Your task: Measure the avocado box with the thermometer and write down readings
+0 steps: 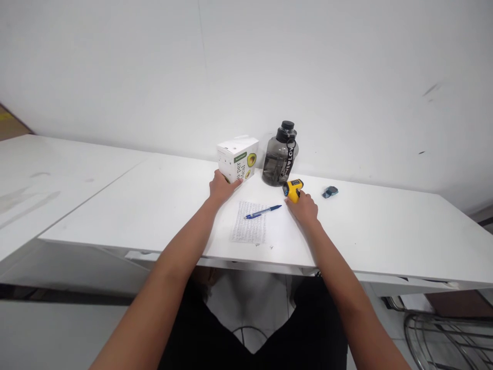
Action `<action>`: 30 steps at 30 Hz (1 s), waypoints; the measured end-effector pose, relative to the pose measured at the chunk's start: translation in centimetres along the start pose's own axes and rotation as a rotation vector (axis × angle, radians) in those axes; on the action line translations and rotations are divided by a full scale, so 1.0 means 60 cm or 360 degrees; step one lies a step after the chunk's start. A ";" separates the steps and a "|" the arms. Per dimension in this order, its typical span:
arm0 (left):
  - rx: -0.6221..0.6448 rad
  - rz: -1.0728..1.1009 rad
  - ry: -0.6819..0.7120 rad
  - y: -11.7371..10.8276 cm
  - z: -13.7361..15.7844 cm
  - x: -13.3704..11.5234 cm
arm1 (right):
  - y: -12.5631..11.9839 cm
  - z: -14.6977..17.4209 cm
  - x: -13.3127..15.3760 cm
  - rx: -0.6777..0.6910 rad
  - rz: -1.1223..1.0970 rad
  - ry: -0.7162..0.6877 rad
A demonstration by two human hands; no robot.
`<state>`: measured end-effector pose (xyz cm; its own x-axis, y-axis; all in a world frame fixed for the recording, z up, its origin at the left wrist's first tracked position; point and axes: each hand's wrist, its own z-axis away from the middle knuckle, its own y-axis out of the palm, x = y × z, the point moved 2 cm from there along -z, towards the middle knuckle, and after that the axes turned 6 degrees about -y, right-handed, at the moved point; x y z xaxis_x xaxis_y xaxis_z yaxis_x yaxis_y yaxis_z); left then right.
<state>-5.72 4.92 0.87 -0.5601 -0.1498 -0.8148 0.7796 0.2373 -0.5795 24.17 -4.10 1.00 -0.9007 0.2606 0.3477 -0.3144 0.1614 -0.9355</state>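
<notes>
My left hand (223, 186) is wrapped round the lower part of a white box (238, 158) printed with avocados and green lettering. The box stands upright near the wall. In my right hand (304, 207) is a yellow and black infrared thermometer (293, 189), shaped like a small gun, gripped by its handle; its front points left. Between my hands lies a sheet of paper (249, 231) covered in dense writing, with a blue pen (263, 211) resting across it. Just behind the thermometer stands a large dark see-through water bottle (276, 159) with a black lid and lettered strap.
A small dark blue-green object (330, 191) lies on the white desk (389, 231), right of my right hand; its kind is unclear. The white wall (246, 67) rises behind the desk. A wire rack (450, 334) stands low at the right.
</notes>
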 end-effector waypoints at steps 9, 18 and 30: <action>-0.0047 0.0398 -0.0006 -0.008 0.008 -0.005 | 0.007 0.008 -0.015 -0.0339 -0.0647 -0.0221; -0.0156 0.1194 0.0314 0.003 -0.007 -0.003 | 0.003 0.053 0.013 -0.0994 -0.1008 -0.0950; 0.0600 0.0948 0.0641 -0.003 0.060 -0.041 | -0.018 0.078 0.022 -0.0531 -0.1205 -0.1143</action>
<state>-3.46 1.79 2.94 -0.0232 0.2740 -0.9615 0.9805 -0.1817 -0.0755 21.91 -8.40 2.17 -0.5072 -0.6129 0.6059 -0.8606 0.3238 -0.3930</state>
